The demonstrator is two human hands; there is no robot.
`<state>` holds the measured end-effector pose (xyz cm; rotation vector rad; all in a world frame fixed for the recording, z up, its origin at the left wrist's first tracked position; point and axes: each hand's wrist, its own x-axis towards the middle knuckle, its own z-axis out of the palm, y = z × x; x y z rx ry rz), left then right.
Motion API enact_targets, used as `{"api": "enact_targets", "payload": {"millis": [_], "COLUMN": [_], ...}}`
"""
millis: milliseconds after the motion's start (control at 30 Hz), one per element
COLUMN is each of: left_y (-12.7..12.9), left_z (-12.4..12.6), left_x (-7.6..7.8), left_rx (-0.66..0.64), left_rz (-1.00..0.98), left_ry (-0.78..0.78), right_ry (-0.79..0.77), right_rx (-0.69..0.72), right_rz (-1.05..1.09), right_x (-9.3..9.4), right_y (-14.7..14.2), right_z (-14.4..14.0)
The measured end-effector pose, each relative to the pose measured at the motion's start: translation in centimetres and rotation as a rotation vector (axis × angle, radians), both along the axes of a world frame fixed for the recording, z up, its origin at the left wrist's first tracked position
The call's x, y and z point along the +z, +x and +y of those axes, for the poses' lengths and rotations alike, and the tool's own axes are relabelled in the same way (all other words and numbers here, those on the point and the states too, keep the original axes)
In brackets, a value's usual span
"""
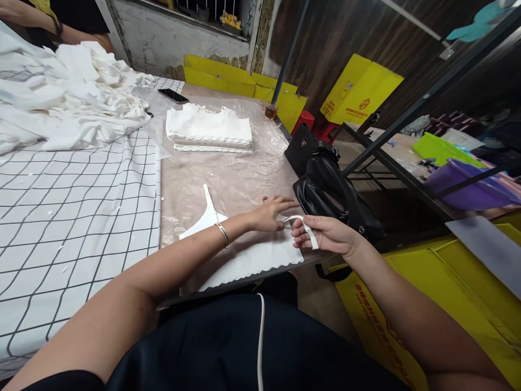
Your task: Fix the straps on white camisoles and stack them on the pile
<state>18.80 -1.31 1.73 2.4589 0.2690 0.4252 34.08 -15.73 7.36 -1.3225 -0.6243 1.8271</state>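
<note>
A white camisole (252,255) with thin straps and a scalloped hem lies flat at the front edge of the table. One of its straps (209,196) stretches away from me on the plastic sheet. My right hand (325,234) pinches the other strap (310,234) between thumb and fingers, its end hanging over them. On the garment's right part rests my left hand (271,214), fingers stretched out beside the strap's near part; the thumb is partly hidden. Further back lies a neat stack of folded white garments (209,127).
A heap of white garments (81,98) covers the checked cloth (81,212) at left, with a person's arm (24,16) behind. A phone (173,96), a glass of drink (271,111) and a black bag (329,184) line the table. Yellow boxes (362,89) stand around a metal frame (391,136).
</note>
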Motion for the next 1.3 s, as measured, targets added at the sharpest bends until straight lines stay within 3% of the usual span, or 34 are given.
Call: {"api": "enact_targets", "payload": {"millis": [67, 300, 467, 600, 700, 933, 1300], "left_y": [0.2, 1.0, 1.3, 0.3, -1.6, -4.7, -5.1], "left_z": [-0.5, 1.4, 3.5, 4.1, 2.7, -2.0, -2.0], "left_x": [0.7, 1.7, 2.7, 2.5, 1.4, -1.1, -0.8], "left_rx": [-0.052, 0.099, 0.238, 0.461, 0.604, 0.482, 0.457], "left_rz": [-0.033, -0.092, -0.067, 0.07, 0.146, 0.327, 0.38], "left_ry": [0.01, 0.076, 0.073, 0.033, -0.026, 0.04, -0.154], "right_ry": [0.006, 0.043, 0.066, 0.077, 0.035, 0.082, 0.195], "right_rx": [-0.013, 0.064, 0.121, -0.013, -0.115, -0.173, -0.231], "right_rz": [0.008, -0.119, -0.335, -0.355, -0.291, -0.252, -0.439], "right_x": [-0.1, -0.2, -0.6, -1.6, -2.2, -3.0, -4.1], "right_y": [-0.1, -0.1, 0.3, 0.7, 0.6, -0.4, -1.6], "right_z": [0.3, 0.2, 1.5, 3.8, 5.2, 6.3, 6.8]}}
